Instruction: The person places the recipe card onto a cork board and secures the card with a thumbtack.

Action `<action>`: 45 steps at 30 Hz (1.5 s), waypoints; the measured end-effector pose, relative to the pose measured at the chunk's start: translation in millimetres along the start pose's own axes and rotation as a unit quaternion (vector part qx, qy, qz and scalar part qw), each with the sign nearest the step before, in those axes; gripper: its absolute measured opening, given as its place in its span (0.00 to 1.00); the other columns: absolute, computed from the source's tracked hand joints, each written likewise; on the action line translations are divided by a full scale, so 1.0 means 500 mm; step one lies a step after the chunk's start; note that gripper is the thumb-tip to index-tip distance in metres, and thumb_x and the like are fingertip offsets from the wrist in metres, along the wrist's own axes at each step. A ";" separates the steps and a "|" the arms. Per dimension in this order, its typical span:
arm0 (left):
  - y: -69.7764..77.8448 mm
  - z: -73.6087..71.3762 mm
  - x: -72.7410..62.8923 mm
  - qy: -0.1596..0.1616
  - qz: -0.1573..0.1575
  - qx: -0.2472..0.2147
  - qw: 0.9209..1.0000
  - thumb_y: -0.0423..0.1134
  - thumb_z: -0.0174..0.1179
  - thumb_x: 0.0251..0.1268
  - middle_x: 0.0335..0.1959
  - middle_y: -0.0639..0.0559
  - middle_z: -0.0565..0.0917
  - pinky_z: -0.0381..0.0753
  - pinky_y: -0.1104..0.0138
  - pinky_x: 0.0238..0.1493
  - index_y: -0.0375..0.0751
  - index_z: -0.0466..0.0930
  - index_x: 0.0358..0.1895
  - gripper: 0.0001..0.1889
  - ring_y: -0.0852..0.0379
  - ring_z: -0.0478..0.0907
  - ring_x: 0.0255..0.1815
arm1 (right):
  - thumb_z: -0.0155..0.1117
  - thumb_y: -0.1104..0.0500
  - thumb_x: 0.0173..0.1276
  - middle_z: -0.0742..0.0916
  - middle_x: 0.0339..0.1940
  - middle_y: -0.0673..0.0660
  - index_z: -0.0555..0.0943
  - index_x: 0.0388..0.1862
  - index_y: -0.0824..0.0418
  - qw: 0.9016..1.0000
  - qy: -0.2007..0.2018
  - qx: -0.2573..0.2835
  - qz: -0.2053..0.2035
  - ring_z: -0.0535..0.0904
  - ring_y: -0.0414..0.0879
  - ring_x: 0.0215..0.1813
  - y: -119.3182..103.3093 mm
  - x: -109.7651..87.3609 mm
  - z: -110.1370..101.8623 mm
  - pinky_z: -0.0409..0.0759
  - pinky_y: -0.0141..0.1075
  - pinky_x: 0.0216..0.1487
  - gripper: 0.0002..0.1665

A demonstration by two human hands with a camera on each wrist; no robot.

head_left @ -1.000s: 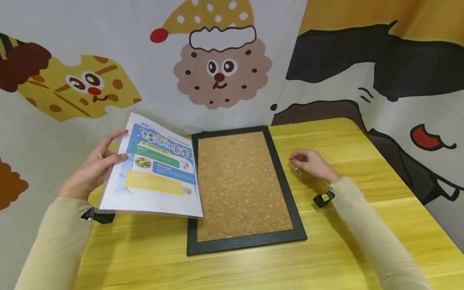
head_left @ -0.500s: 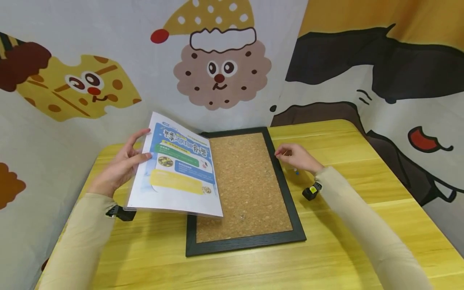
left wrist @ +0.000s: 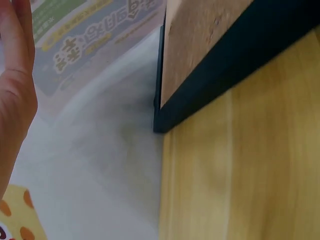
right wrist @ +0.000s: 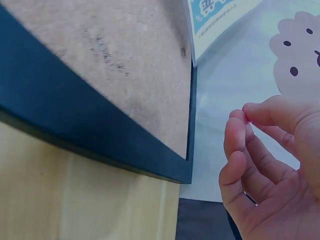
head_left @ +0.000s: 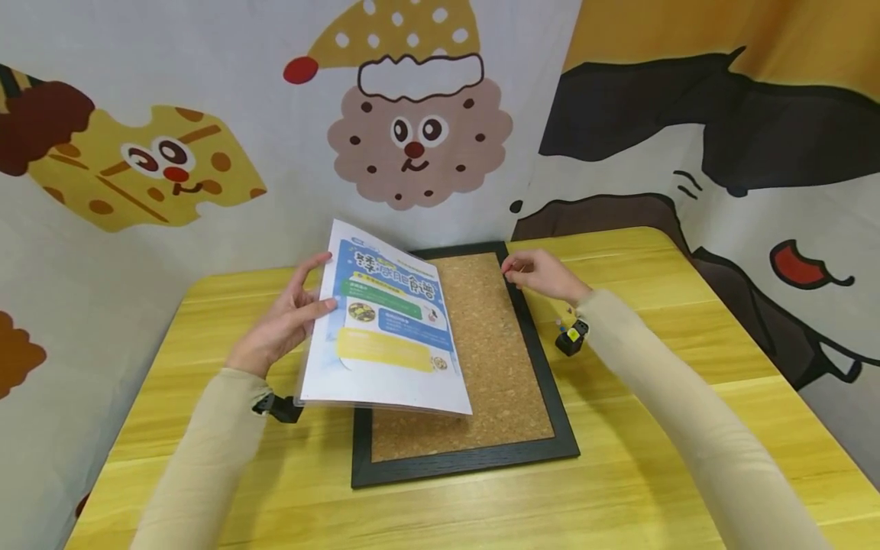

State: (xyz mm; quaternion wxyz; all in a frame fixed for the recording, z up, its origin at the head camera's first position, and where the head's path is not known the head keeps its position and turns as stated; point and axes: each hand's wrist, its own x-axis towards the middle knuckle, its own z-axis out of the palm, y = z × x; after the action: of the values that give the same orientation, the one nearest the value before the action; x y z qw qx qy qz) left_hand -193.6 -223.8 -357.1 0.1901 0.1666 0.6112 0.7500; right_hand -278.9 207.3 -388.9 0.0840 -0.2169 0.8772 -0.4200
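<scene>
My left hand (head_left: 285, 321) grips the left edge of a printed poster sheet (head_left: 385, 374), thumb in front and fingers behind. The sheet is tilted over the left part of a cork board (head_left: 491, 344) with a black frame, hiding that part. In the left wrist view the same hand (left wrist: 15, 75) shows only partly. My right hand (head_left: 546, 273) pinches a small red-headed push pin (head_left: 506, 269) between thumb and index finger, above the board's right frame edge. In the right wrist view just a reddish bit of the pin shows between the fingertips (right wrist: 236, 134).
A few small coloured pins (head_left: 560, 326) lie on the wooden table (head_left: 440, 512) right of the board, partly behind the right wrist camera (head_left: 569, 341). A printed cartoon curtain (head_left: 289, 137) hangs directly behind the table's far edge.
My left hand has carried the poster sheet rightward over the cork board. My right hand, still pinching the pin, has moved left and slightly away, from the table to the board's edge.
</scene>
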 end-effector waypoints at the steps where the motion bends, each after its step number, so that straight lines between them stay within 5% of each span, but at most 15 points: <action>1: -0.005 0.004 0.002 0.003 -0.002 0.000 1.000 0.24 0.49 0.72 0.52 0.43 0.80 0.82 0.55 0.42 0.54 0.40 0.77 0.39 0.46 0.83 0.46 | 0.58 0.64 0.72 0.83 0.42 0.68 0.79 0.49 0.71 1.000 0.001 -0.004 -0.001 0.80 0.58 0.39 -0.003 0.005 0.000 0.78 0.45 0.41 0.12; 15: -0.080 0.061 0.044 0.006 -0.007 -0.047 0.999 0.21 0.46 0.69 0.51 0.41 0.80 0.82 0.56 0.44 0.55 0.39 0.75 0.40 0.47 0.83 0.46 | 0.59 0.66 0.69 0.81 0.39 0.61 0.80 0.46 0.67 0.999 0.038 -0.011 0.010 0.78 0.56 0.38 -0.035 0.063 0.018 0.77 0.39 0.38 0.09; 23: -0.114 0.068 0.054 0.011 -0.065 0.034 0.997 0.29 0.58 0.68 0.57 0.32 0.75 0.80 0.57 0.50 0.55 0.36 0.76 0.44 0.46 0.82 0.48 | 0.61 0.65 0.69 0.83 0.44 0.63 0.80 0.48 0.70 0.999 0.031 -0.023 0.011 0.78 0.53 0.42 -0.037 0.089 0.045 0.77 0.42 0.44 0.12; 32: -0.140 0.069 0.066 0.039 -0.166 0.112 0.979 0.29 0.57 0.68 0.55 0.32 0.77 0.78 0.57 0.53 0.50 0.36 0.76 0.44 0.45 0.80 0.49 | 0.61 0.65 0.69 0.84 0.43 0.63 0.81 0.49 0.70 0.999 0.014 -0.010 0.039 0.82 0.57 0.39 -0.026 0.116 0.077 0.79 0.45 0.43 0.12; 45: -0.147 0.081 0.096 -0.023 -0.224 0.215 0.950 0.30 0.56 0.69 0.42 0.37 0.83 0.82 0.64 0.35 0.40 0.30 0.77 0.46 0.54 0.81 0.32 | 0.63 0.62 0.69 0.84 0.46 0.55 0.85 0.46 0.61 0.996 0.009 -0.059 0.069 0.77 0.49 0.44 -0.022 0.152 0.130 0.74 0.42 0.49 0.09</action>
State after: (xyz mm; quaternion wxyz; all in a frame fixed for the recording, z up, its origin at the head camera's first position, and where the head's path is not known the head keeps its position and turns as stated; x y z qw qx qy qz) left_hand -209.8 -152.6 -420.1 0.3274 0.0794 0.7747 0.5351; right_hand -321.8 121.4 -418.8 0.0918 -0.1560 0.9142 -0.3627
